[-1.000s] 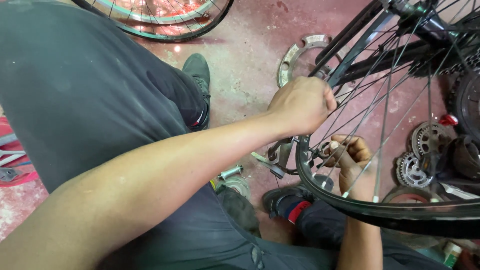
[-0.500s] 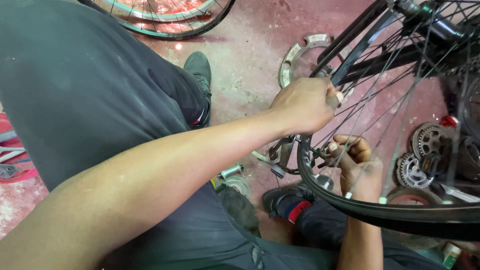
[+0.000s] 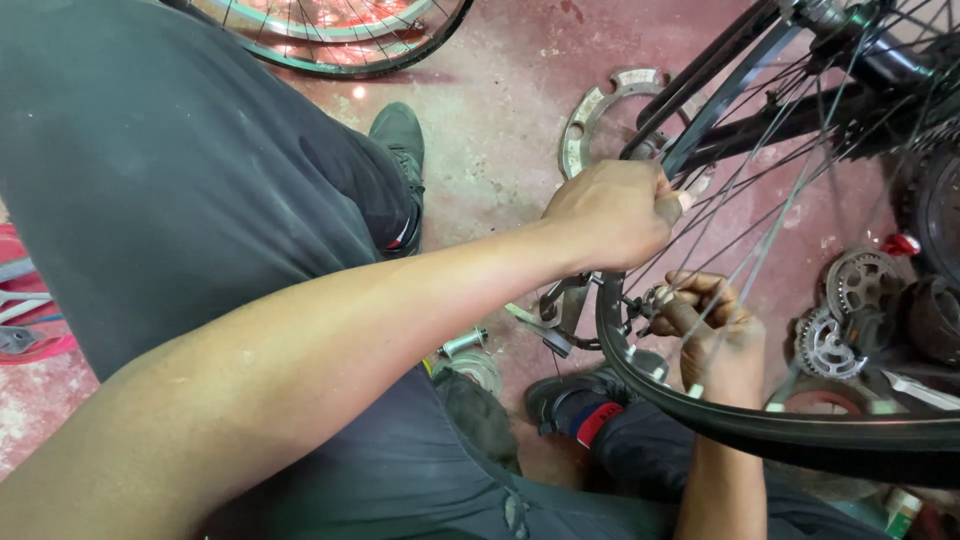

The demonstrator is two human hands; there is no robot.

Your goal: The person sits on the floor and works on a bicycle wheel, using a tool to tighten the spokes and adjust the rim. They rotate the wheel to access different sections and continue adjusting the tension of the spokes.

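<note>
Black-rimmed bicycle wheel [image 3: 760, 430] with thin silver spokes: left hand [image 3: 612, 212] pinches one, right hand [image 3: 712, 335] another.

Even, fairly bright indoor light, small glare spot on red floor [image 3: 358, 92], soft shadows, wide-angle edge stretch.

Both forearms bare, no sleeves in view, no gloves, no watch or rings visible. Left hand [image 3: 615, 215] and right hand [image 3: 712, 330] both smudged with dark grime, the right more heavily, mainly on fingers and knuckles. Loose dark grey dusty cloth trousers [image 3: 170, 190], scuffed with pale marks, small tear low on the near leg. Beyond the trousers' far knee: dark grey laced shoe [image 3: 400, 140]. Below the trousers' near hem: dark shoe with red trim [image 3: 585, 415].
</note>
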